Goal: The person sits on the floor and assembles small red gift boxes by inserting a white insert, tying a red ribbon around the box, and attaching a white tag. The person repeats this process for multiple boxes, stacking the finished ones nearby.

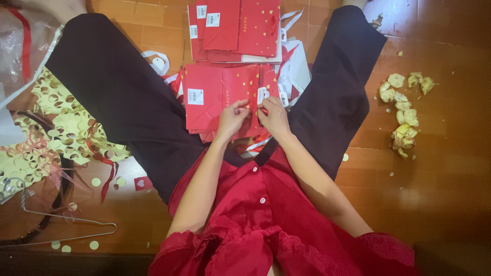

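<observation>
both hands meet over a flat red paper bag (225, 97) on the pile between the person's legs on the floor (440, 174); the left hand (232, 118) pinches its edge with closed fingers, and the right hand (273, 116) nips a small white tag (263, 95) the same way. a hard tug could tear the thin paper, or slide the loose pile (235, 30) apart.

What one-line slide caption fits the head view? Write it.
Seated on a tiled floor, left hand and right hand pinch a flat red gift bag.
</observation>
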A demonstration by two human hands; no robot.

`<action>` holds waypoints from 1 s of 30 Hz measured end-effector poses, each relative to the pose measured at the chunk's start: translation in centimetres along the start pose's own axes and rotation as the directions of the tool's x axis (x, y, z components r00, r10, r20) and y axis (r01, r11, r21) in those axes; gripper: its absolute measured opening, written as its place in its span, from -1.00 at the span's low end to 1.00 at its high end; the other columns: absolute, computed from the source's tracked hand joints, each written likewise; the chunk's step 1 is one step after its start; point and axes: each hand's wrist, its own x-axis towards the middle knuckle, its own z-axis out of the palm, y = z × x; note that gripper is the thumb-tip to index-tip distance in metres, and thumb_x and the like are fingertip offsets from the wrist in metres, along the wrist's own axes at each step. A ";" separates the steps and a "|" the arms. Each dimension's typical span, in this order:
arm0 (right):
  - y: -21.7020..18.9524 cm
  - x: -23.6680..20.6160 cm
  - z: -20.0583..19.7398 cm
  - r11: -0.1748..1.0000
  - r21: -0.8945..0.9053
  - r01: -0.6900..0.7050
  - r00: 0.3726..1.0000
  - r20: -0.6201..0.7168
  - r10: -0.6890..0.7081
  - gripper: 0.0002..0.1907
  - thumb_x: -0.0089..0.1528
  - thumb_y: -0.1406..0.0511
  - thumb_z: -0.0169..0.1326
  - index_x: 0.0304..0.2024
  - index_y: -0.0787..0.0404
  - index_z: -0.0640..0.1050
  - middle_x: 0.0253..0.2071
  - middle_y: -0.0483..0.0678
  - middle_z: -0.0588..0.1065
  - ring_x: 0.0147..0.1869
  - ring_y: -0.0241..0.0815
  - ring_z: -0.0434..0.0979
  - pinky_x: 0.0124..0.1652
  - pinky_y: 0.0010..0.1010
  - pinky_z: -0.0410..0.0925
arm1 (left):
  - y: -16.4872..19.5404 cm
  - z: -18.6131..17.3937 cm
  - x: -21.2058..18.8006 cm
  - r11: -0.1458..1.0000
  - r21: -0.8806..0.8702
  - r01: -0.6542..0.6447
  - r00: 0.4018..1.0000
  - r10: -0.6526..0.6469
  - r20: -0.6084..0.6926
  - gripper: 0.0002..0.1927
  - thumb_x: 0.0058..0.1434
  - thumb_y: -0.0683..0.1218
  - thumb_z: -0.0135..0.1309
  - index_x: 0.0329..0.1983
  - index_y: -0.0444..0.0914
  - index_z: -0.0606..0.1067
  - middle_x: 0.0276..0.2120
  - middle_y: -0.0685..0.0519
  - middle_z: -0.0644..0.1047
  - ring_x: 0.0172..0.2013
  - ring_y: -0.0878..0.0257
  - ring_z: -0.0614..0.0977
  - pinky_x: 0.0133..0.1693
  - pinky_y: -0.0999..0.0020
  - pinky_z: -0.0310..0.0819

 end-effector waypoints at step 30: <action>0.7 -0.2 0.8 0.971 0.162 -0.173 0.981 0.111 0.156 -0.70 0.29 0.43 0.00 0.03 0.14 0.61 -0.22 0.04 0.39 -0.24 -0.08 0.47 -0.23 -0.30 0.34 | 7.9 -6.5 -1.2 0.818 -0.540 -0.199 0.977 0.212 -0.040 -0.85 0.45 -0.10 0.13 -0.05 -0.21 0.41 -0.11 -0.11 0.62 -0.12 0.16 0.67 0.05 0.11 0.65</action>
